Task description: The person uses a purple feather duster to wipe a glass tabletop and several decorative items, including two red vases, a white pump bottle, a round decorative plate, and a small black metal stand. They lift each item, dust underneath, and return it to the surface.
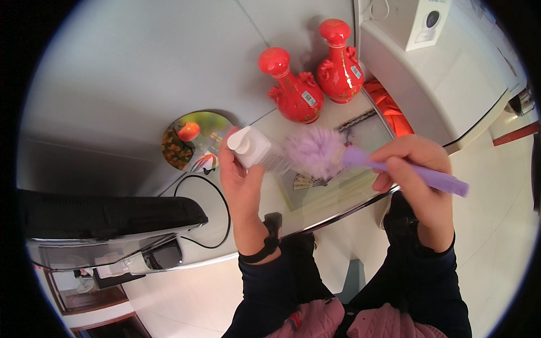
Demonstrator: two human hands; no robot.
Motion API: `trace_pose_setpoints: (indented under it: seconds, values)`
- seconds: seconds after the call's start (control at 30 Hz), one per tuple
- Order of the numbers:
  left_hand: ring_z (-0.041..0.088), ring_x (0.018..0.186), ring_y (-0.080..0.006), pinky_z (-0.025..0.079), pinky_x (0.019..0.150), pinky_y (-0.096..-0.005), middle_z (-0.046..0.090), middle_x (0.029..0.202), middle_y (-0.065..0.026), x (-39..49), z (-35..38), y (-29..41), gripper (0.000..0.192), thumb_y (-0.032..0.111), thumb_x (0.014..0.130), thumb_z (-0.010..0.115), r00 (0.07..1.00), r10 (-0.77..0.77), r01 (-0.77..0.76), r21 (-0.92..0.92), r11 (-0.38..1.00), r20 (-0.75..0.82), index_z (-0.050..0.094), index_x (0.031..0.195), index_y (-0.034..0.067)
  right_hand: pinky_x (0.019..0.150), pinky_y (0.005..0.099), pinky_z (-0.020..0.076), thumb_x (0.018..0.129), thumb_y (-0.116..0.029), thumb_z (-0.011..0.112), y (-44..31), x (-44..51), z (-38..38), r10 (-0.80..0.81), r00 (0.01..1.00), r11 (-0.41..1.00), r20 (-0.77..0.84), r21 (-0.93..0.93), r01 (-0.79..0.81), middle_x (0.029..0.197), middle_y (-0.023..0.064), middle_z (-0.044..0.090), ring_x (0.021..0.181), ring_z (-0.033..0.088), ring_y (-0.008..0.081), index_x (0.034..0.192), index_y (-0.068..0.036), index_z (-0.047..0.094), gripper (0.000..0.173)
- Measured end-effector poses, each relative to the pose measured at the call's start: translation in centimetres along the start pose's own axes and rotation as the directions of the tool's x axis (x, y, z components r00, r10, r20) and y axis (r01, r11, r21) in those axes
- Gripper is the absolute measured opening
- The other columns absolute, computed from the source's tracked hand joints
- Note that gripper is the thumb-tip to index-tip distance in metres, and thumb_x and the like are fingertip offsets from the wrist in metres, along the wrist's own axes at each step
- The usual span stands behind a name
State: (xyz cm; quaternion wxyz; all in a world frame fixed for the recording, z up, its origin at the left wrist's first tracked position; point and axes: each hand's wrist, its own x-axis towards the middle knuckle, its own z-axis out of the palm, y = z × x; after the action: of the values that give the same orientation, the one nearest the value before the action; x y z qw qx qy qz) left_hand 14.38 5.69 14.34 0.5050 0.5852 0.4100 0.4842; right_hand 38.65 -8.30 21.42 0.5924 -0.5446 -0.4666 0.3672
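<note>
My left hand (241, 177) grips a white pump bottle (253, 152) above the glass-topped cabinet (270, 203). In my right hand (412, 177) is the handle of a purple fluffy duster (317, 152). The duster's head is close to the bottle's labelled side; whether they touch cannot be told. Behind them, two glossy red ceramic bottles (296, 97) (341, 76) stand upright near the wall. A round plate with a fruit and flower picture (194, 131) leans at the wall behind my left hand.
A black television or monitor (110, 217) stands at left, with a black cable (228, 211) looping beside it. At right are a white appliance or cabinet (427, 80) bearing a camera box (427, 25), and orange fabric (389, 105). A grey-green stool (354, 279) is partly visible below.
</note>
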Motion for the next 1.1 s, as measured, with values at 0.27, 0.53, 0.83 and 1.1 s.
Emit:
trace_pose_setpoints:
  seconds: [0.27, 0.53, 0.83, 1.1]
  values:
    - [0.053, 0.113, -0.0189, 0.042, 0.099, -0.0332, 0.053, 0.123, -0.0093, 0.0, 0.6, -0.5, 0.068, 0.005, 0.076, 0.068, 1.000, -0.016, 0.020, 0.190, 0.982, -0.025, 0.040, 0.138, 0.003, 0.060, 0.0255, 0.0512, 0.091, -0.011, 0.052, 0.2, -0.3, -0.2, -0.038, 0.996, 0.988, -0.085, 0.144, 0.050, 0.084, 0.0135, 0.063, 0.064, 0.063, 0.0175, 0.095, 0.007, 0.064, 0.022]
    - [0.055, 0.115, -0.0199, 0.045, 0.097, -0.0345, 0.056, 0.128, -0.0118, 0.2, -0.9, -1.6, 0.062, 0.009, 0.076, 0.074, 0.997, 0.070, -0.070, 0.344, 0.937, 0.014, 0.048, 0.132, 0.001, 0.057, 0.0296, 0.0483, 0.087, -0.014, 0.051, 0.4, 0.0, -1.1, -0.368, 0.930, 0.908, -0.014, 0.210, 0.362, 0.078, 0.0164, 0.066, 0.057, 0.061, 0.0199, 0.085, 0.003, 0.065, 0.021]
    - [0.058, 0.107, -0.0196, 0.048, 0.093, -0.0357, 0.061, 0.119, -0.0090, 0.4, -0.5, -1.8, 0.047, 0.012, 0.081, 0.073, 0.994, 0.108, -0.107, 0.206, 0.973, 0.005, 0.055, 0.123, 0.000, 0.055, 0.0275, 0.0492, 0.084, -0.022, 0.063, 0.4, -0.4, -0.2, -0.429, 0.898, 0.893, -0.102, 0.102, 0.438, 0.077, 0.0159, 0.065, 0.057, 0.065, 0.0205, 0.087, 0.001, 0.068, 0.023]
    - [0.056, 0.110, -0.0195, 0.045, 0.095, -0.0329, 0.060, 0.118, -0.0103, 1.2, -2.1, -3.5, 0.055, 0.008, 0.080, 0.073, 0.970, 0.199, -0.236, 0.344, 0.909, 0.141, 0.048, 0.128, 0.000, 0.055, 0.0277, 0.0536, 0.090, -0.025, 0.061, 0.2, -0.5, 0.3, -0.488, 0.866, 0.872, 0.106, 0.040, 0.487, 0.078, 0.0148, 0.063, 0.060, 0.068, 0.0211, 0.086, 0.000, 0.067, 0.026]
